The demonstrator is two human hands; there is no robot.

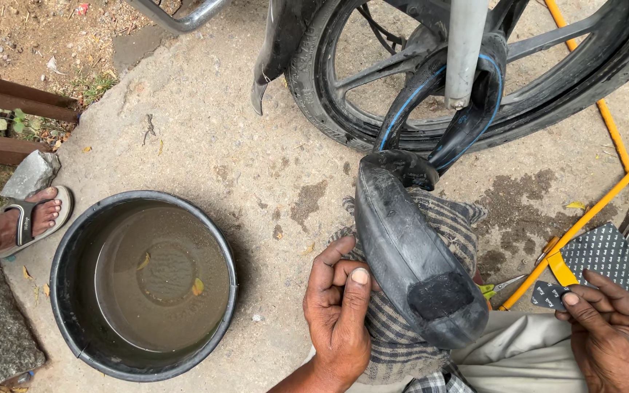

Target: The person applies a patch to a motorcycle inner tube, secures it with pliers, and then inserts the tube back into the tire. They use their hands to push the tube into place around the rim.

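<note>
Two hands were busy: the left hand (338, 314) pressed the tube (413, 258) against the cloth (394, 342) on the knee, fingers curled shut; the right hand (613, 335) pinched a small patch (547, 295). Loose grip could have let the tube roll, hiding its roughened spot (440, 295), and dust might have spoiled adhesion.

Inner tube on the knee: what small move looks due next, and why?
Probably bringing the small dark patch in the right hand over to the roughened matte spot on the inner tube. The left hand steadies the tube over a striped cloth, and the spot lies bare, facing up.
</note>
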